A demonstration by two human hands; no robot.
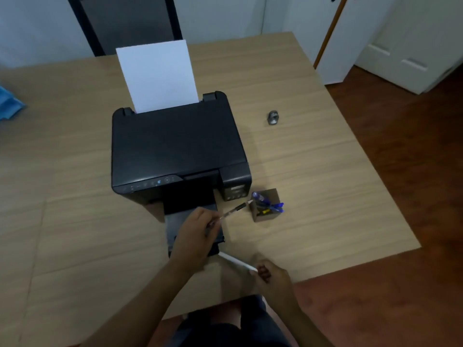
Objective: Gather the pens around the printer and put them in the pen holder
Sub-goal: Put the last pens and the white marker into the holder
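Observation:
A black printer (pixel 175 146) with a white sheet upright in its feeder sits mid-table. Just right of its front corner stands a small brown square pen holder (pixel 271 196) with several blue pens (pixel 265 202) in it. My left hand (pixel 198 229) hovers over the printer's output tray, gripping a dark clear pen (pixel 235 209) whose tip points at the holder's near-left corner. My right hand (pixel 271 275), near the table's front edge, holds a white pen (pixel 235 262) that angles up-left toward the tray.
A small grey metal object (pixel 273 117) lies on the wooden table (pixel 325 184) to the right of the printer. Something blue (pixel 10 101) sits at the far left edge. A dark chair (pixel 125 21) stands behind the table, and white cabinet doors (pixel 400 46) are at the right.

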